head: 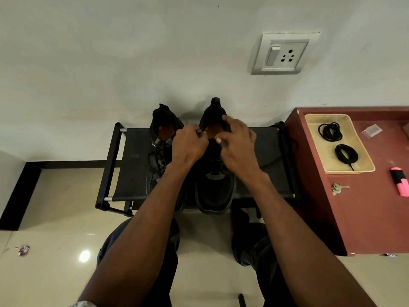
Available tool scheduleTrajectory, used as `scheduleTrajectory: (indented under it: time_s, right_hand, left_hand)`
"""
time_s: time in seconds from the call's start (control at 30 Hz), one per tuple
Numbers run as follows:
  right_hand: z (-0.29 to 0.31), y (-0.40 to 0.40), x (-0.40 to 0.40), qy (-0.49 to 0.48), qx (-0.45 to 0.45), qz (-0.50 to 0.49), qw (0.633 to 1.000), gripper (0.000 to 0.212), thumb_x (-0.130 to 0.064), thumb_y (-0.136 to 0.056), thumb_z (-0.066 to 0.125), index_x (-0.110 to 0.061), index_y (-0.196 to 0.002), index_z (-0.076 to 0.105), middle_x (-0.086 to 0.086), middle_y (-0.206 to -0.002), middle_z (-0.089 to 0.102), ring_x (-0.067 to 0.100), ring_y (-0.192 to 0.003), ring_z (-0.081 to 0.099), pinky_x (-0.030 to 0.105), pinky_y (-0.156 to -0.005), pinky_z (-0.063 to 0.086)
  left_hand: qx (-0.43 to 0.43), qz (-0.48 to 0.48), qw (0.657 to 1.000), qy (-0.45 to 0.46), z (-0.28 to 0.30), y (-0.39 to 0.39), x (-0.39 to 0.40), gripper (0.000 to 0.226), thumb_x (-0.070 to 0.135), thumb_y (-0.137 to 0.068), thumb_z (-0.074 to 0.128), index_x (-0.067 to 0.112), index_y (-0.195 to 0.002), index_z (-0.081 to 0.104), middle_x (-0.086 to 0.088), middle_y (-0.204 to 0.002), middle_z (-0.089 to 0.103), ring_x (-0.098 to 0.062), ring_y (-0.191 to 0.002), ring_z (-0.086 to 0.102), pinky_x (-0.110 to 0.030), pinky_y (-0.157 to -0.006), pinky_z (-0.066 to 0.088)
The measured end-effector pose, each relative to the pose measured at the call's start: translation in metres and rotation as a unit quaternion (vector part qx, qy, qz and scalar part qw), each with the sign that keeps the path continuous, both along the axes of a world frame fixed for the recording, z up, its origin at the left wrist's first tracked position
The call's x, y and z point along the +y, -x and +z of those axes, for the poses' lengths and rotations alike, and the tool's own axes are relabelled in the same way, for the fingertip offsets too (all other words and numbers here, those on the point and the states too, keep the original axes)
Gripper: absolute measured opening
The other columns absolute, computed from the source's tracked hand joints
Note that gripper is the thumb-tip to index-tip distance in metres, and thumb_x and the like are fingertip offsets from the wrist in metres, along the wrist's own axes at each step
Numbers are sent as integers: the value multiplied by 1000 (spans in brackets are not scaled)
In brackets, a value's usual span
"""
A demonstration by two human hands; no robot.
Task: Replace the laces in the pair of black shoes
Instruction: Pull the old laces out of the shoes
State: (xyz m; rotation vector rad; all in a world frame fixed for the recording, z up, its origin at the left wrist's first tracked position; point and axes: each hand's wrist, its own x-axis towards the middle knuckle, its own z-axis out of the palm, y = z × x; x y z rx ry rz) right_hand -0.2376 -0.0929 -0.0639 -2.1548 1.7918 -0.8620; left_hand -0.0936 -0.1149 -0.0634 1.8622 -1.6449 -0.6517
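Two black shoes stand side by side on a low black rack (130, 165), heels toward the wall. The left shoe (160, 149) still shows its black lace down the front. Both hands are over the top of the right shoe (215, 189). My left hand (188, 145) has its fingers curled and pinches the lace at the shoe's top edge. My right hand (238, 142) grips the collar and tongue of that shoe; the lace under it is hidden. Two coiled black laces, one (330, 131) behind the other (346, 154), lie in a yellowish tray (363, 151).
The tray sits on a reddish-brown cabinet (354, 213) right of the rack, along with keys (337, 188), a pink highlighter (400, 181) and a small clear wrapper (371, 130). A wall socket (282, 54) is above. My knees are below the rack on a glossy tiled floor (55, 262).
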Motion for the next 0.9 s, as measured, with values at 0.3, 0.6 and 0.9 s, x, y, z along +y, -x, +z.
scheduleTrajectory:
  time_s: [0.3, 0.6, 0.9]
  right_hand:
    - [26, 42, -10, 21, -288, -341, 895, 20, -3, -92, 58, -8, -109, 68, 13, -135, 52, 25, -126, 50, 30, -107, 39]
    - [-5, -12, 4, -69, 77, 68, 992, 33, -10, -83, 53, -16, -109, 74, 6, -161, 28, 28, -149, 14, 45, -112, 13]
    - [26, 21, -5, 64, -381, -207, 899, 33, -3, -93, 59, -33, -79, 59, 8, -121, 62, 21, -111, 61, 30, -94, 50]
  left_hand:
    - [2, 5, 1000, -1, -3, -2, 1, 24, 23, -94, 59, 7, -77, 63, -5, -64, 61, -17, -53, 55, -30, -54, 45]
    - [-3, 5, 1000, 1, -1, -1, -1, 26, 23, -92, 59, 12, -69, 54, -4, -62, 57, -16, -53, 51, -27, -48, 36]
    - [5, -3, 1000, 1, -4, -2, 1, 24, 23, -95, 59, 9, -75, 59, -3, -60, 56, -15, -50, 50, -28, -50, 39]
